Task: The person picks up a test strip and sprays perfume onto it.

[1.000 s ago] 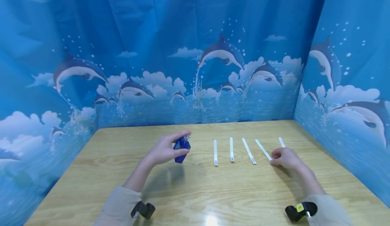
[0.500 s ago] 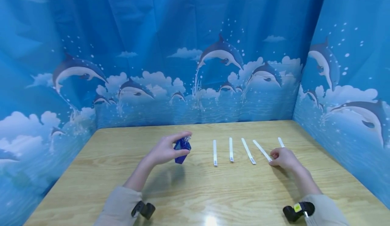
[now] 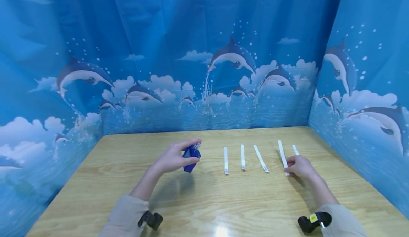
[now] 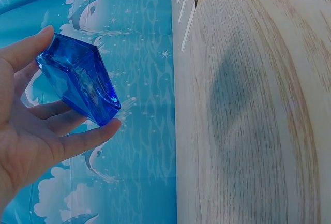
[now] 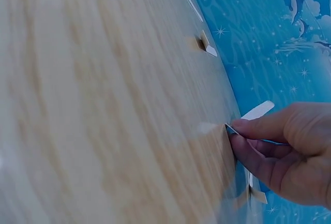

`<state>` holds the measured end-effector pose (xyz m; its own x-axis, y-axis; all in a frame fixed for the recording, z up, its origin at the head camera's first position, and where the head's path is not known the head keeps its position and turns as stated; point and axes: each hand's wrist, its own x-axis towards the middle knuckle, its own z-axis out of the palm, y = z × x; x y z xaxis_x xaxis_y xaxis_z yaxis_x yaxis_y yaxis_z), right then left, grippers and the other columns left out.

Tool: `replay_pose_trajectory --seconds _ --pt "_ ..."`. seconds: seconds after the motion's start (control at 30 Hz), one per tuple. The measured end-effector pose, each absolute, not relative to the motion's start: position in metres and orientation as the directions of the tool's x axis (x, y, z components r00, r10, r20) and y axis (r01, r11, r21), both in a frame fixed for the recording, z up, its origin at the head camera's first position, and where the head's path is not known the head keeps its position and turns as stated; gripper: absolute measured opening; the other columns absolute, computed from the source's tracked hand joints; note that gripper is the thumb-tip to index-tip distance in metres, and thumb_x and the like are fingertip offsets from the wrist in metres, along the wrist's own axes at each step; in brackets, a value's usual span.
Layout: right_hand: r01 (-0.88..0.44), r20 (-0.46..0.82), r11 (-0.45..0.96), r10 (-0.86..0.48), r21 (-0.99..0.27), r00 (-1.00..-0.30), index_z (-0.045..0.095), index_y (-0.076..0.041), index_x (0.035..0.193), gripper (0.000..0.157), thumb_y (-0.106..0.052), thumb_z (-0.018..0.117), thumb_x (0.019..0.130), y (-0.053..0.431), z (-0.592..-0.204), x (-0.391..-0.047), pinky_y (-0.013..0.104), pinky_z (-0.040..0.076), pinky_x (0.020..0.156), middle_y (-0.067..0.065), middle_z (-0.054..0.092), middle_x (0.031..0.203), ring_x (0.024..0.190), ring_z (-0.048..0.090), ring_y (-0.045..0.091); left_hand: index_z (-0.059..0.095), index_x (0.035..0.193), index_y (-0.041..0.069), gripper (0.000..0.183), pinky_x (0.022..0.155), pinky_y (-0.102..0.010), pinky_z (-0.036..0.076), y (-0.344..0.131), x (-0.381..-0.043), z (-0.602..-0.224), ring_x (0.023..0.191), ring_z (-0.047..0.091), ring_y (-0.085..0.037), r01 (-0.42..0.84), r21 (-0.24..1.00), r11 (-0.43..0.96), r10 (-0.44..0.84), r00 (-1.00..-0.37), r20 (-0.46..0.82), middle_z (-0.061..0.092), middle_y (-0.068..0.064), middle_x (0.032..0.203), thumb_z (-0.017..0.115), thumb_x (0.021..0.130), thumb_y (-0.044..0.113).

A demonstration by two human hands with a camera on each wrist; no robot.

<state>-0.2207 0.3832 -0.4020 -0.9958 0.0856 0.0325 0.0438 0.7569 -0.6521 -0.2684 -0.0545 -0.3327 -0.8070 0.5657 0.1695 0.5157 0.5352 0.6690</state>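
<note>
My left hand [image 3: 170, 158] grips a blue, faceted glass perfume bottle [image 3: 191, 153] above the table, thumb and fingers at its opposite ends. In the left wrist view the bottle [image 4: 77, 79] tilts, and light passes through its clear facets. On the right, my right hand [image 3: 300, 166] pinches the near end of a white paper test strip [image 3: 282, 151] between thumb and fingertips. The right wrist view has this strip [image 5: 258, 111] sticking out beyond the thumb. Another white strip [image 3: 295, 149] lies just right of it, partly hidden by the hand.
Three more strips lie in a loose row on the wooden table [image 3: 204, 201]: a left strip [image 3: 225, 160], a middle strip [image 3: 243, 157] and a slanted strip [image 3: 261, 159]. A blue dolphin-print curtain [image 3: 179, 63] encloses the table's back and sides.
The strip in my right hand has swung from a leftward slant to nearly straight, its far end moving right and away. The left hand and bottle stay almost still.
</note>
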Motion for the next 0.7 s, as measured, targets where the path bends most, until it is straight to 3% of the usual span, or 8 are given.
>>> replay_pose_trajectory --seconds 0.37,0.7 --pt "0.174 -0.079 0.581 0.185 -0.795 -0.980 0.045 0.026 0.110 0.034 0.009 0.056 0.082 0.388 -0.404 -0.221 0.025 0.053 0.056 0.017 0.059 0.081 0.060 0.058 0.011 0.046 0.137 0.031 0.057 0.086 -0.051 0.047 -0.057 -0.268 -0.335 0.117 0.049 -0.035 0.501 0.684 0.531 0.544 -0.820 0.179 0.049 -0.007 0.135 0.068 0.085 0.028" --pt "0.175 -0.097 0.515 0.175 -0.839 -0.980 0.043 0.024 0.110 0.032 0.001 0.049 0.089 0.388 -0.393 -0.219 0.025 0.052 0.055 0.007 0.057 0.072 0.059 0.056 0.010 0.035 0.142 0.037 0.064 0.090 -0.054 0.043 -0.057 -0.268 -0.335 0.121 0.045 -0.037 0.469 0.704 0.533 0.510 -0.842 0.175 0.041 -0.009 0.141 0.066 0.086 0.031"
